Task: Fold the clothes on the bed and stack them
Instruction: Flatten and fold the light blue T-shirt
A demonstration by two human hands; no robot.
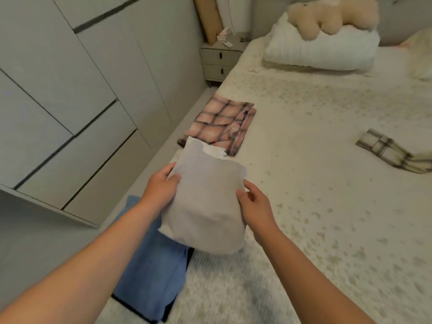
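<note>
Nearest us lies a blue garment (149,265) on the bed (315,206) edge. Above it we hold a folded grey garment (205,206): our left hand (161,188) grips its left side, our right hand (254,204) its right, fingers curled round the cloth. Beyond sits a folded pink plaid garment (222,125), a checked cloth (392,153) to the right, and farthest a white pillow (322,50) under a plush toy (332,15)
</note>
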